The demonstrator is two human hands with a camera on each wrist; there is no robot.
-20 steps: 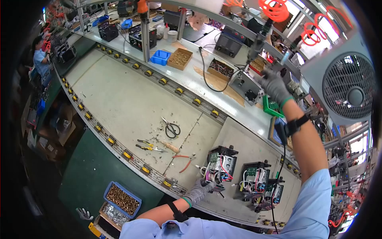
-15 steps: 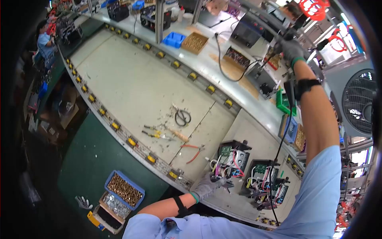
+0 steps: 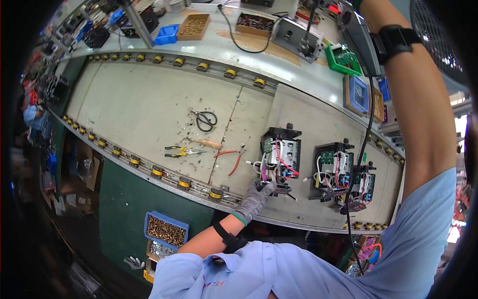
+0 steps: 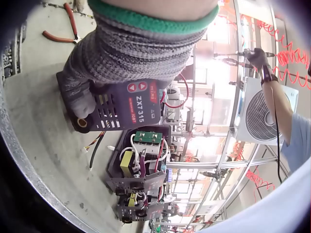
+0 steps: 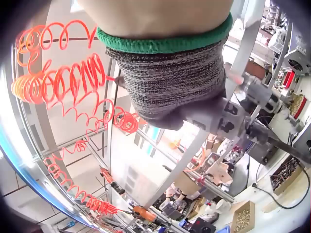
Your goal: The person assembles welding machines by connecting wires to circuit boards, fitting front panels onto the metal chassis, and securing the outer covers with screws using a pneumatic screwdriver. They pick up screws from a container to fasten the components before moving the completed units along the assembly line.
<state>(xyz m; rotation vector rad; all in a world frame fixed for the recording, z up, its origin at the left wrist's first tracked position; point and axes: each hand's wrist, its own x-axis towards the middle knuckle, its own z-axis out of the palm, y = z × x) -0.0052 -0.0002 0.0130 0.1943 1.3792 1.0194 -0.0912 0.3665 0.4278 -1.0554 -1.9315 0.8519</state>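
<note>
My gloved left hand (image 3: 257, 195) grips the near end of an open inverter welder (image 3: 281, 154), at its dark front panel (image 4: 141, 109) marked ZX7315. In the left wrist view its fingers curl over the panel's edge beside a round brass-coloured socket (image 4: 82, 123). Raised over the far bench, my gloved right hand (image 5: 170, 92) holds a power screwdriver (image 5: 231, 119) by its grey body, the shaft pointing away from the palm. The head view cuts this hand off at the top edge, leaving the forearm. Coloured wires and a green circuit board show inside the welder.
Two more open welders (image 3: 334, 167) stand to the right. Scissors (image 3: 204, 120), yellow-handled pliers (image 3: 181, 152) and red-handled cutters (image 3: 231, 157) lie left of them. A roller rail (image 3: 229, 74) borders the far bench. A black cable (image 3: 359, 174) hangs across the right side. A fan (image 4: 266, 109) stands behind.
The head view has swung downward, so my right hand has left its top edge. My left hand keeps hold of the same welder.
</note>
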